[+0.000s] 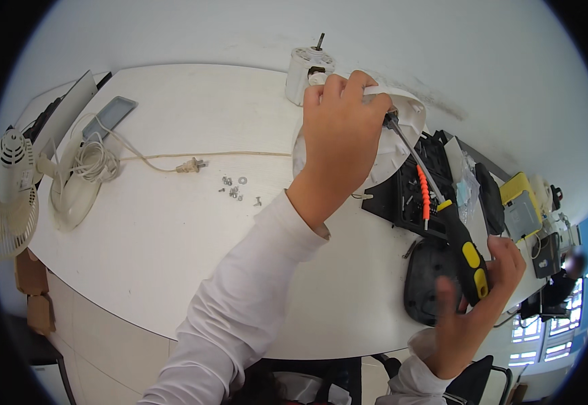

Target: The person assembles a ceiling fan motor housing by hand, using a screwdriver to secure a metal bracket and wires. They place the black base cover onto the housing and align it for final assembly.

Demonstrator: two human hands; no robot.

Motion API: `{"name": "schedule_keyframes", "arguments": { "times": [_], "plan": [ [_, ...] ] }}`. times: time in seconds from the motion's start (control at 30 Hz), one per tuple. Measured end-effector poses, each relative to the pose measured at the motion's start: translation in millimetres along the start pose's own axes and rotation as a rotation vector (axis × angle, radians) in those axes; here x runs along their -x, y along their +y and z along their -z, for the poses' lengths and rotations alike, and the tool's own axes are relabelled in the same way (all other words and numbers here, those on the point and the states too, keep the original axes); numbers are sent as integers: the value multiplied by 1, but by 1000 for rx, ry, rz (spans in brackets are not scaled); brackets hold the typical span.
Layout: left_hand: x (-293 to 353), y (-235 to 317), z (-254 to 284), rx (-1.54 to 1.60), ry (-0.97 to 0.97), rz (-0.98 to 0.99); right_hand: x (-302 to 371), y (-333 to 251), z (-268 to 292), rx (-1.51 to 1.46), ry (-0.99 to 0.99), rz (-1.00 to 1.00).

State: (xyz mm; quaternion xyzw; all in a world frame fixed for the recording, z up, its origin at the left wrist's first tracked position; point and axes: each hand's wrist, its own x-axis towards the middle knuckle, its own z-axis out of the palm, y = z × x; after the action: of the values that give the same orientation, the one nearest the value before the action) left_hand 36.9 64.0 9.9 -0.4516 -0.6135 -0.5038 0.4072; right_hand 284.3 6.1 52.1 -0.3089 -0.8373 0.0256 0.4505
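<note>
My left hand is closed on a white plastic housing, a rounded shell held tilted above the table. A screwdriver with a black and yellow handle slants down to the right, its shaft end at a dark part beside my left fingertips. The tip itself is hidden. Around the handle's butt end, my right hand has its fingers stretched apart, the thumb lifted and blurred. Behind my left hand stands a white cylindrical motor housing with a metal shaft on top.
Several screws and washers lie mid-table, near a plug on a pale cord. A black tool case and a black oval base lie right. At left are a white fan and a grey tray.
</note>
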Motion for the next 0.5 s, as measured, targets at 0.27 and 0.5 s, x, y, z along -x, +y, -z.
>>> {"name": "schedule_keyframes", "arguments": {
  "times": [0.27,0.5],
  "plan": [
    [0,0,2,-1,-18,6,-5,2,10,86,-32,-99],
    [0,0,3,6,-15,20,-3,-3,2,66,-18,-11]
  ]
}}
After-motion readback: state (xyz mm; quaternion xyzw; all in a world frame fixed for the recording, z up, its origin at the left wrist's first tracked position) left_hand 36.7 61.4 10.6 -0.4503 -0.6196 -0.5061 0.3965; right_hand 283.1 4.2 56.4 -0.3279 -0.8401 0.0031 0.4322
